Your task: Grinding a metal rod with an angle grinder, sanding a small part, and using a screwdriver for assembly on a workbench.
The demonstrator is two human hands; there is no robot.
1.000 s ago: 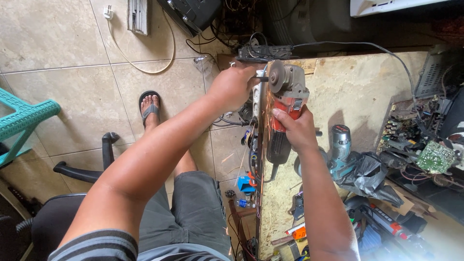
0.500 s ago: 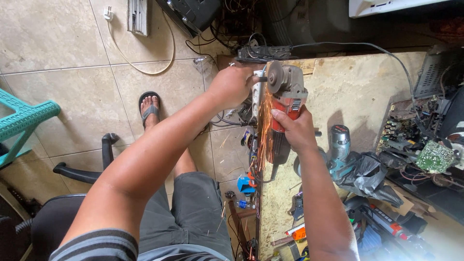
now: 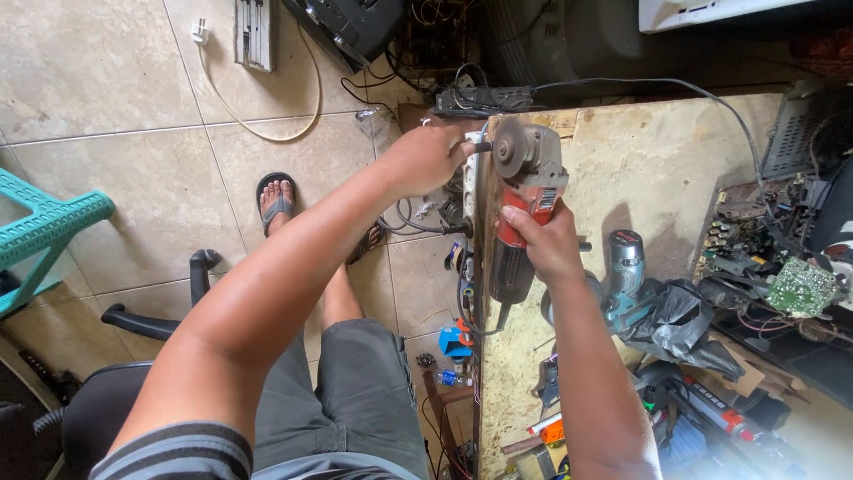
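Note:
My right hand (image 3: 544, 246) grips the body of a red and black angle grinder (image 3: 520, 209), its round disc (image 3: 509, 148) held at the left edge of a pale stone-patterned tabletop (image 3: 662, 156). My left hand (image 3: 425, 157) is closed on the grinder's side handle (image 3: 476, 147), just off the table's edge. No sparks show at the disc. The grinder's cord runs down toward me along the table edge.
A teal and grey drill (image 3: 622, 276) lies by a black plastic bag (image 3: 675, 316) on the table. Circuit boards (image 3: 800, 286) and parts crowd the right side. A power strip (image 3: 484, 98) sits beyond the table. Office chair (image 3: 133, 356), teal stool (image 3: 40, 231), tiled floor at left.
Half a second ago orange sparks streamed down from the disc along the table edge; now none show. Both hands keep their hold on the grinder in about the same place.

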